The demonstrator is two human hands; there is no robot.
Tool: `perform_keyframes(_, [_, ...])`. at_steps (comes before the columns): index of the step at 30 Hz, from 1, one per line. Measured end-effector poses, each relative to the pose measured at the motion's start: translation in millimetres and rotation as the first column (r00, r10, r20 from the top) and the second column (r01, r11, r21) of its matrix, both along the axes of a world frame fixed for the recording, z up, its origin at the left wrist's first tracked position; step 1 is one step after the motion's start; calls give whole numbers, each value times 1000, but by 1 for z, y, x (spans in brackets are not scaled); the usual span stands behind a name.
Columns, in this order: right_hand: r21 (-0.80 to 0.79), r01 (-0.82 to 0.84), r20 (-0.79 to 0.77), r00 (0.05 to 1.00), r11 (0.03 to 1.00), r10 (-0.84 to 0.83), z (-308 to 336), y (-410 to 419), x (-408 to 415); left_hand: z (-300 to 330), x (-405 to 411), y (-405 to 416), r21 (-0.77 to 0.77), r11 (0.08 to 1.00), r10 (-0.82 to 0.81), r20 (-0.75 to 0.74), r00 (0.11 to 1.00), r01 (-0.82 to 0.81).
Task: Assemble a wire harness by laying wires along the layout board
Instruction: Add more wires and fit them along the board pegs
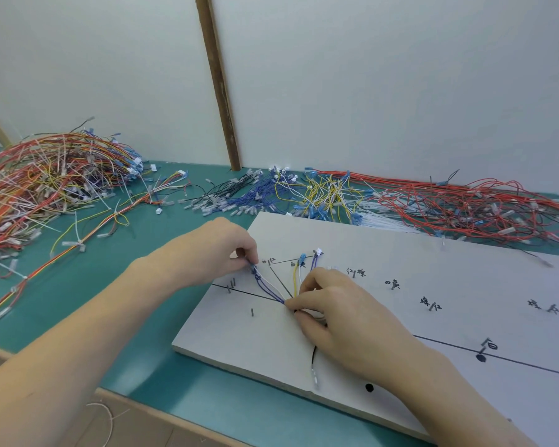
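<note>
wires (pixel 273 287), purple and white, fan from junction near left end of layout board (pixel 400 272), which lies on green tabletop (pixel 117 285). left hand (pixel 217 250) pinches their far connector end by board's left rear corner. right hand (pixel 339 312) curled, pinning bundle at junction; grip beneath fingers hidden, probably pinching. black wire (pixel 313 356) trails out under palm toward front edge. loose wire heaps (pixel 433 201) along rear edge; no containers.

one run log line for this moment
left hand: pinches purple wires | right hand: holds wire junction | layout board: routing underway
</note>
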State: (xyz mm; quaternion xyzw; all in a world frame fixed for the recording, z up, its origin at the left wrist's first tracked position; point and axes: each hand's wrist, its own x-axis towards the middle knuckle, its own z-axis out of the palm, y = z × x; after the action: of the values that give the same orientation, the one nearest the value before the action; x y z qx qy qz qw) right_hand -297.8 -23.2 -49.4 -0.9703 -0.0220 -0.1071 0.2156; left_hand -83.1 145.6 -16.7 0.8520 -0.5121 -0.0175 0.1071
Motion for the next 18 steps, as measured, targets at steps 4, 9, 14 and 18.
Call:
perform_keyframes(4, [7,-3,1,1000,1000,3,1,0,0,-4,3,-1,-17,1000,-16,-47,999,15])
perform_keyframes(9, [-5,2,-3,1000,1000,-2,1,1,0,11,9,-7,3,999,47,-302,952,-49])
perform_keyframes(14, [10,-2,-2,1000,1000,2,1,1,0,10,11,-4,22,998,57,-358,932,-52])
perform_keyframes(18, [1,2,-7,1000,1000,-2,0,0,0,10,16,-3,16,997,71,-437,897,-71])
